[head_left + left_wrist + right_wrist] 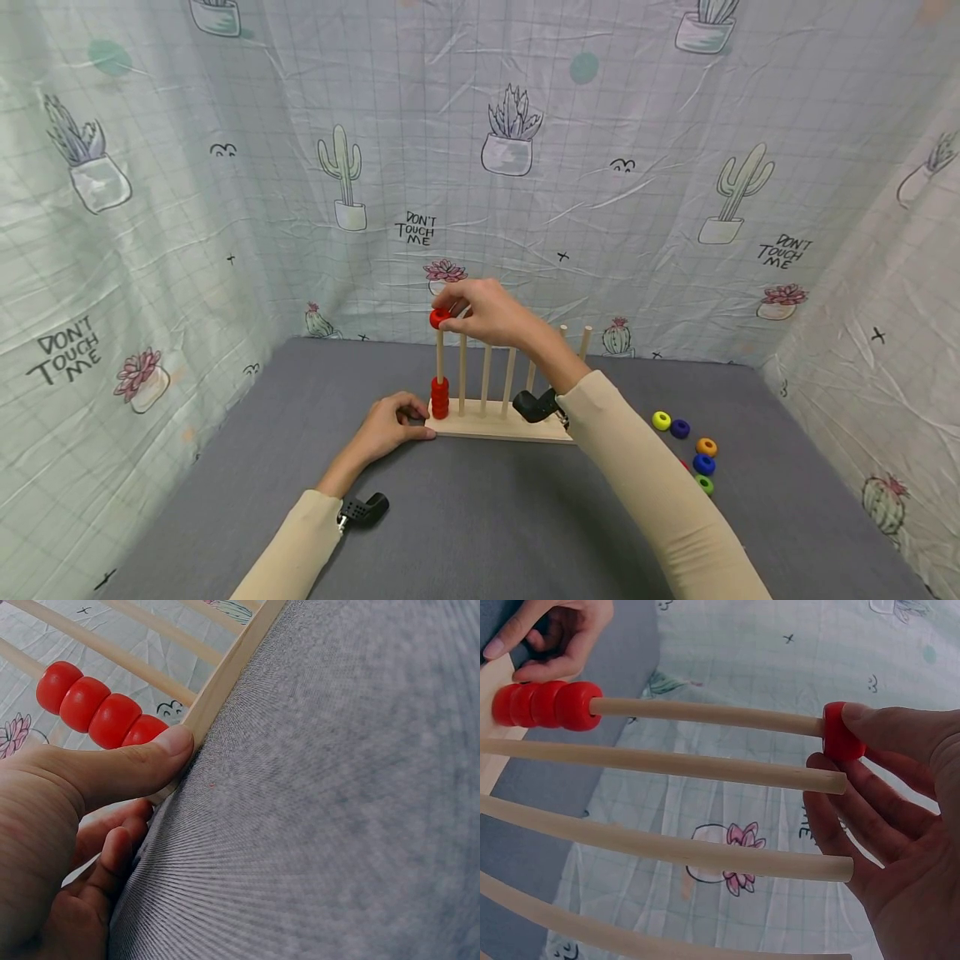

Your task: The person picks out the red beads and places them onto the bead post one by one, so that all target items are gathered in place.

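A wooden peg rack [491, 429] stands on the grey table with its upright pegs in a row. On its leftmost peg sits a stack of several red beads [440, 398] at the bottom. My right hand [491, 312] pinches another red bead [843, 731] between thumb and fingers, right at the top end of that same peg. Low at the rack's left end, my left hand [390, 427] holds the base, thumb along its front edge and fingers curled round the end. The right forearm hides part of the rack's right side.
Loose beads lie to the right on the table [487, 525], among them a yellow bead [661, 421], an orange bead [707, 447], a blue bead [703, 464] and a green bead [703, 484]. A cactus-print cloth [420, 100] surrounds the table on three sides.
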Demonstrator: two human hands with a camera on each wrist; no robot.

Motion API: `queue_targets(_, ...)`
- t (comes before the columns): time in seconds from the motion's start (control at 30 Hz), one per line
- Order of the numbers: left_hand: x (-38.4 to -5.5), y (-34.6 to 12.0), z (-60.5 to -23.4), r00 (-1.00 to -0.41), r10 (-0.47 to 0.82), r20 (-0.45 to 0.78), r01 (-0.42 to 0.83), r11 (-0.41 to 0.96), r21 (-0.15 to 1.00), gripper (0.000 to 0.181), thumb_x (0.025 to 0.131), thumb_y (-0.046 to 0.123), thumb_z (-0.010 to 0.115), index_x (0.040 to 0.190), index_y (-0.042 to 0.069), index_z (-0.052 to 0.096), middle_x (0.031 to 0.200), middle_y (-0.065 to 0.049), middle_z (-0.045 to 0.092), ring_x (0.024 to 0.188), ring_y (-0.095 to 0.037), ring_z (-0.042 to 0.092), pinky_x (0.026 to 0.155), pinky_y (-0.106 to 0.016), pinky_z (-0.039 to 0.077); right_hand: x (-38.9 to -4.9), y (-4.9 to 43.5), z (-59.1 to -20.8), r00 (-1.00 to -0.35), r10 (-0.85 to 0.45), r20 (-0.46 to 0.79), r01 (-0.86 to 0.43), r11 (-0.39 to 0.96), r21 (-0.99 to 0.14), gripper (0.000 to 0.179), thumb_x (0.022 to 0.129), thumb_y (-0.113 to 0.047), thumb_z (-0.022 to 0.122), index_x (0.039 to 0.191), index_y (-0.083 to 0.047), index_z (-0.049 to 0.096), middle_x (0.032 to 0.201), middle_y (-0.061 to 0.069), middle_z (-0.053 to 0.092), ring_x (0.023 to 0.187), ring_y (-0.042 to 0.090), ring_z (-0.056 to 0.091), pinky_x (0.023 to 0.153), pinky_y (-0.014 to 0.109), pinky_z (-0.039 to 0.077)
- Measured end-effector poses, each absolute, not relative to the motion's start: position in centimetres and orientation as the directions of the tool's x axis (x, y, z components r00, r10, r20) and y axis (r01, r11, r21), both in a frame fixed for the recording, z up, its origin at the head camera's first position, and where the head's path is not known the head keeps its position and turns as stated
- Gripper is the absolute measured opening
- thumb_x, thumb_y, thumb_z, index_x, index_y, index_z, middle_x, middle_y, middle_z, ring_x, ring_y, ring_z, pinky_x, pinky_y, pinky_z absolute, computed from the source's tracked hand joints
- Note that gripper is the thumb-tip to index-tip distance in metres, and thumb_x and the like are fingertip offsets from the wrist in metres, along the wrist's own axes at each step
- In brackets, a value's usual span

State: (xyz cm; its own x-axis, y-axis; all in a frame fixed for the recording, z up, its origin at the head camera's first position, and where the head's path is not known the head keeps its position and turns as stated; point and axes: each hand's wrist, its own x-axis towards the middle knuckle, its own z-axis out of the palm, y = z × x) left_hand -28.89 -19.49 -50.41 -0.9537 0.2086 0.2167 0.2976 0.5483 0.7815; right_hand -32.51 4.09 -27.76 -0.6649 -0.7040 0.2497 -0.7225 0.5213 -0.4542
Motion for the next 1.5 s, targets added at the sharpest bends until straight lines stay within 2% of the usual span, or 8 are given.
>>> queue_targets(0.67,-28.9,-19.5,-50.4,-0.95,0.209,0.231,0.31,0.547,0.778,0.03,0.074,0.025,0.094,0.095,0.016,0.074,0.096,-0.003,0.07,0.078,-0.012,0.057,0.069,-0.022,0.046,-32.4,4.1,-27.7,-0.649,-0.714,0.263,-0.735,0.498,-0.46,0.027,0.098,-0.015,0.072,0.124,-0.009,0.07,0.112,0.006,0.075,0.101,0.017,0.071,0.088,0.03,0.058)
queue_targets(1.13,-28.9,-19.4,-50.5,-0.948,0.206,0.243,0.318,0.558,0.767,0.03,0.073,0.026,0.095,0.094,0.017,0.074,0.094,-0.002,0.07,0.077,-0.011,0.057,0.069,-0.022,0.046,-32.2,4.5,-27.4,-0.651,-0.714,0.257,-0.735,0.51,-0.447,0.028,0.098,-0.015,0.071,0.126,-0.008,0.07,0.119,0.007,0.074,0.107,0.019,0.071,0.092,0.029,0.058)
queue_targets(1.37,-28.9,-19.4,-50.5,-0.95,0.204,0.236,0.311,0.554,0.772,0.03,0.074,0.025,0.094,0.095,0.017,0.074,0.095,-0.002,0.07,0.077,-0.011,0.057,0.07,-0.022,0.047,-31.8,5.4,-27.1,-0.638,-0.711,0.298,-0.754,0.495,-0.432,0.029,0.098,-0.014,0.071,0.127,-0.007,0.069,0.123,0.008,0.072,0.11,0.02,0.07,0.093,0.03,0.057)
queue_targets(1.5,-28.8,-19.3,-50.4,-0.951,0.199,0.236,0.308,0.556,0.772,0.03,0.073,0.025,0.095,0.095,0.017,0.074,0.095,-0.003,0.07,0.078,-0.012,0.058,0.07,-0.022,0.047,-31.2,6.1,-26.9,-0.614,-0.709,0.347,-0.776,0.465,-0.426,0.028,0.098,-0.012,0.072,0.125,-0.006,0.07,0.122,0.01,0.073,0.108,0.022,0.07,0.093,0.036,0.058)
